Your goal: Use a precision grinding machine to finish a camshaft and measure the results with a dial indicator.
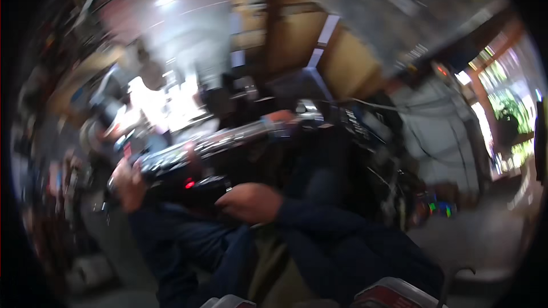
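Motion smears the whole view. A long, shiny, silvery object [208, 144] slants across the middle, its left end nearer to me. My left hand [129, 185] is at that left end, its fingers curled against it. Below the object, my right hand [252, 202] is closed in front of my body, its fingertips pointing left. Whatever lies in its fingers is hidden. Just beyond those fingertips is a dark, rounded thing [211, 183] with a small red light [189, 183] by its left end.
Behind the shiny object a lamp-lit, glaring patch [165, 102] covers part of a cluttered bench. Loose cables [419, 142] hang over a pale panel at right, near a bright window [511, 108]. Blurred clutter [63, 182] fills the left side. A red-and-clear case [394, 294] is at the bottom edge.
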A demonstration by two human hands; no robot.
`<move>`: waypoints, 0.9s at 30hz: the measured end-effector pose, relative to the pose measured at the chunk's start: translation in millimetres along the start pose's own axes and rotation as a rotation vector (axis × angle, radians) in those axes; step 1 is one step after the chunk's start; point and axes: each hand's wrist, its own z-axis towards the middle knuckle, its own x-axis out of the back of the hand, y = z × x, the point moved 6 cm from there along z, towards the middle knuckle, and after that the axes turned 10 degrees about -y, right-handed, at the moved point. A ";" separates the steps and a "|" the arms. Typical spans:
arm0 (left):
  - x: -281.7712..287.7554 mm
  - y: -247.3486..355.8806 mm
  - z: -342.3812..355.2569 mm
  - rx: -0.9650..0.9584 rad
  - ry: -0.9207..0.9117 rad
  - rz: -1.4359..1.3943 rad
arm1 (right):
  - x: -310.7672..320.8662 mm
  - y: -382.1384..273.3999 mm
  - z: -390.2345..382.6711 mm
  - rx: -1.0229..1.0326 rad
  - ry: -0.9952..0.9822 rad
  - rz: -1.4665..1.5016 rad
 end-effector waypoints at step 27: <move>72.4 295.6 14.8 -0.461 0.165 -0.627 | 165.5 61.6 -267.1 -0.328 1.832 0.529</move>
